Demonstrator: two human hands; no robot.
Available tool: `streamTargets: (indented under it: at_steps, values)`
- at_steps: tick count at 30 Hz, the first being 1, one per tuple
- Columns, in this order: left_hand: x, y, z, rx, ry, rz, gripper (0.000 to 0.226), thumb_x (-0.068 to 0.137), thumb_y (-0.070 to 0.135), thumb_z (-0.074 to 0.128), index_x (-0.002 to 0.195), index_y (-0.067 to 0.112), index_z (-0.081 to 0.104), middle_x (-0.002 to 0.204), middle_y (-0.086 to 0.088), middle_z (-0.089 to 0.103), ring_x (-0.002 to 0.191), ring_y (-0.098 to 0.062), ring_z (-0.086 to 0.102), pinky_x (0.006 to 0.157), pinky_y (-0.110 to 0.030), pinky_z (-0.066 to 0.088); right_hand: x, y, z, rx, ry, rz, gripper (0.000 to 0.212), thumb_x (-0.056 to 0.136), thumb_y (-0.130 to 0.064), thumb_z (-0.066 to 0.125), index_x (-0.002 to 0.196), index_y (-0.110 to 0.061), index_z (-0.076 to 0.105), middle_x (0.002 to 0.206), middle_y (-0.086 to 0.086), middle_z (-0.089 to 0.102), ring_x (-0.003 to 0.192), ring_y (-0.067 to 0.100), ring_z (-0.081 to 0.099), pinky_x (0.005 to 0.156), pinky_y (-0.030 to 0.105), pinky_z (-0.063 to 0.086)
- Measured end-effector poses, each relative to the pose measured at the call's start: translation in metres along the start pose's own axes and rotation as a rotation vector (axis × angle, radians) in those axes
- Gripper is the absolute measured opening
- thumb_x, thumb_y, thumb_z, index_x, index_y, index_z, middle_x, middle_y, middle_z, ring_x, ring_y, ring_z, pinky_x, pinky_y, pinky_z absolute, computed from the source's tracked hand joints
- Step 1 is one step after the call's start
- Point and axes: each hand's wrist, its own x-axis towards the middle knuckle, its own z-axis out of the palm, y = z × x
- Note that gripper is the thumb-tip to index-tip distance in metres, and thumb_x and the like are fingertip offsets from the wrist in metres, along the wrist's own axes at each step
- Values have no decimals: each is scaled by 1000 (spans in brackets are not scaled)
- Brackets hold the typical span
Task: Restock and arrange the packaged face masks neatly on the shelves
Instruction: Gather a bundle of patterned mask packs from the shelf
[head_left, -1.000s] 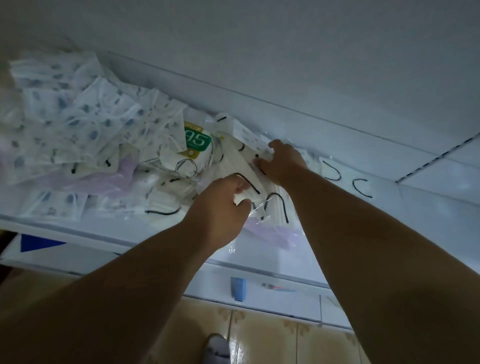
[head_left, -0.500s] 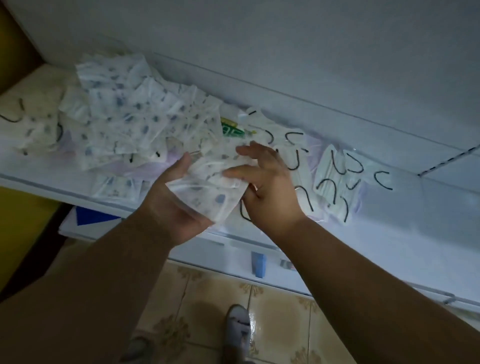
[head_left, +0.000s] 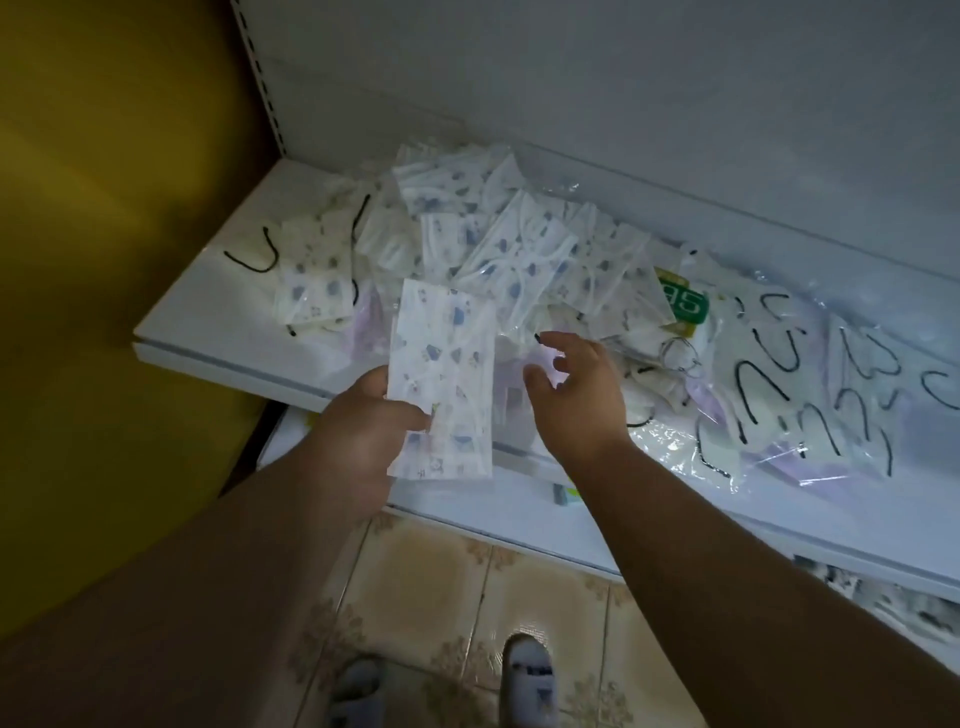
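Shelf (head_left: 218, 332) fills most of your view, white and flat, butted against a yellow wall (head_left: 104, 208) on the left, with a heap of packaged masks strewn across it. The pile (head_left: 509, 249) of blue-printed packs sits at the back middle, bags with black ear loops (head_left: 779, 395) spread to the right, and a green-labelled pack (head_left: 684, 304) lies between the two. Below the shelf edge you can see tiled floor (head_left: 441, 587) and your two slippers.

Your left hand (head_left: 358, 441) is raised in front of the shelf edge, thumb on top, pinching the lower left side of one printed pack (head_left: 444, 374); the pack stands upright and flat, facing you, over the front of the shelf. Your right hand (head_left: 576, 395) hovers just beside it to the right, fingers spread and loosely curved, gripping nothing, its fingertips above the clear bags.

Half a second ago both your hands cradled this pack, lying flat across your left palm with your right fingers on its edge. Since then your right hand has let go, your left has turned the pack upright, and your view has swung left, so the yellow wall and the shelf's left end now show.
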Motion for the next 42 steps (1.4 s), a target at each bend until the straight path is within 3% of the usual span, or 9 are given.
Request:
streamTargets:
  at_steps: [6,12,17,20,24,26,30,36,42]
  values:
    - [28,18,-19,77,73,110,47,89,-5,62,118,32,58,111,5,66,93,-17,62,75,-33,56,51,-32,30,-39,109,-69,34,95,-18,59,129,-24,59,134,-2,55,95,9,59,90,27,49]
    - [43,27,-28,60,100,135,42,94,-5,57,120,29,52,96,11,56,80,-8,53,39,-17,46,85,-52,57,-600,-71,-191,97,80,-62,68,155,-27,18,161,9,17,147,31,20,116,48,28]
    - [52,30,-33,76,96,157,58,86,-14,63,132,22,57,114,1,69,106,-21,65,85,-36,56,106,-57,70,-749,-60,-14,134,67,-79,68,156,-22,-15,157,18,18,143,37,25,113,50,29]
    - [58,25,-39,-12,96,166,53,89,-8,63,131,24,61,117,1,71,106,-19,68,76,-28,54,113,-63,73,-673,-32,32,116,78,-60,73,157,-21,-2,152,17,29,139,37,33,111,50,32]
    - [73,31,-45,-159,44,86,45,97,3,56,123,39,65,117,4,72,109,-26,68,95,-53,54,110,-69,70,-325,163,22,57,90,-14,53,143,-19,35,130,11,55,119,35,53,90,41,44]
    - [82,38,-48,-173,14,72,47,100,6,53,129,42,61,121,6,69,112,-25,66,97,-55,52,104,-70,65,-128,258,110,55,88,-2,42,139,-21,43,107,0,63,103,29,59,74,28,38]
    - [88,47,-54,-212,-43,12,44,102,11,51,133,42,59,126,6,67,115,-23,64,101,-52,49,65,-81,64,55,340,22,51,89,-6,49,137,-24,50,97,-19,58,95,13,56,75,18,39]
    - [87,74,-62,-286,-315,-123,56,97,62,46,135,23,61,133,-1,65,122,-20,63,107,-41,43,18,-79,103,-196,-286,-353,71,87,-66,41,142,-22,54,151,3,47,144,20,36,118,43,29]
    - [97,81,-76,-250,-405,-81,59,90,54,59,138,20,59,134,-8,65,122,-26,63,108,-45,45,44,-101,102,-25,-68,-248,33,103,-22,44,127,-14,65,126,3,66,109,12,59,95,23,43]
